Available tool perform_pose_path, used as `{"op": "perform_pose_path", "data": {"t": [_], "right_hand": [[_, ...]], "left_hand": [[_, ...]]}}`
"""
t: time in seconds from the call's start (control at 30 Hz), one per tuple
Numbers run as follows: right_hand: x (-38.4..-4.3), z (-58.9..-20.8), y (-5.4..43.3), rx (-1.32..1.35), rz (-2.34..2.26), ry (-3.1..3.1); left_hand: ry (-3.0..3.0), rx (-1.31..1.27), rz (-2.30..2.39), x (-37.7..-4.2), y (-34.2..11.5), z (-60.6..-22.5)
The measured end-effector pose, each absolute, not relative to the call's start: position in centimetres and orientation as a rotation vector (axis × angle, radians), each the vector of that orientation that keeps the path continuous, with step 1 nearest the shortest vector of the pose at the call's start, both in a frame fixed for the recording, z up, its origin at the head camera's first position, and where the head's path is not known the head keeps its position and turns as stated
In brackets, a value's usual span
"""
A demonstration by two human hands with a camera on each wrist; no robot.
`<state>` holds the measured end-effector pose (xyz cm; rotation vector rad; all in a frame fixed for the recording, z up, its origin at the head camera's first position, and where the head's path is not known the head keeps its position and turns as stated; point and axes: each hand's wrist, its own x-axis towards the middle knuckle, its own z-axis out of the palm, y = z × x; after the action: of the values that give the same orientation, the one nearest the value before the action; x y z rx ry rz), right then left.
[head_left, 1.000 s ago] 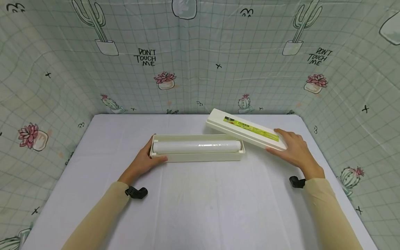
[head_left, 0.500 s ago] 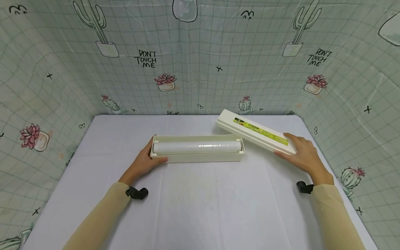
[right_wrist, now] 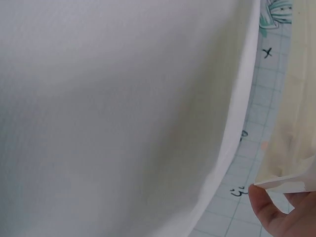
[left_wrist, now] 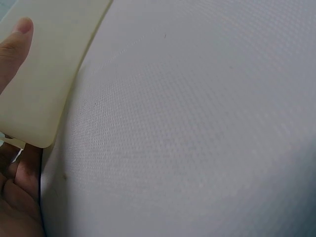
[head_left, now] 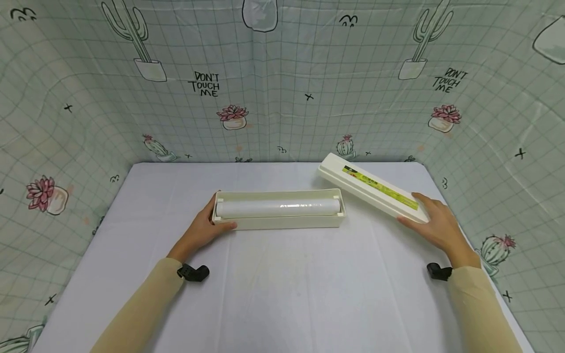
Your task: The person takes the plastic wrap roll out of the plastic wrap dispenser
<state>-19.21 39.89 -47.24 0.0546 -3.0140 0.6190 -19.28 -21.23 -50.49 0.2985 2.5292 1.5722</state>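
Note:
A long cream plastic wrap box [head_left: 278,223] lies on the table with its top off, and a white roll of cling film [head_left: 278,207] sits inside it. My left hand [head_left: 204,229] grips the left end of this box, thumb along the front wall [left_wrist: 54,74] and fingers around the end. My right hand [head_left: 438,226] holds the right end of the matching lid [head_left: 371,189], which bears a yellow-green label. The lid slants, its far left end pointing to the back. In the right wrist view the lid's pale underside [right_wrist: 291,133] shows above the fingers.
A white cloth covers the table [head_left: 282,289]. A patterned grid curtain [head_left: 282,73] with cactus drawings hangs along the back and both sides. Black wrist cameras [head_left: 194,272] are strapped on both wrists.
My right hand has carried the lid to the right and slightly toward me, so a gap has opened between it and the box. My left hand and the box have stayed put.

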Motion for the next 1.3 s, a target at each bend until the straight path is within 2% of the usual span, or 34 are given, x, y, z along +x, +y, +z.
{"op": "perform_pose_path", "data": {"t": [0.63, 1.3], "right_hand": [[-18.8, -47.7, 41.0, 0.023, 0.653, -2.970], [-17.8, -48.8, 41.5, -0.141, 0.625, -2.958]], "left_hand": [[2.496, 0.249, 1.551, -19.3, -21.4, -50.8], [2.471, 0.249, 1.576, -19.6, -21.5, -51.0]]}}
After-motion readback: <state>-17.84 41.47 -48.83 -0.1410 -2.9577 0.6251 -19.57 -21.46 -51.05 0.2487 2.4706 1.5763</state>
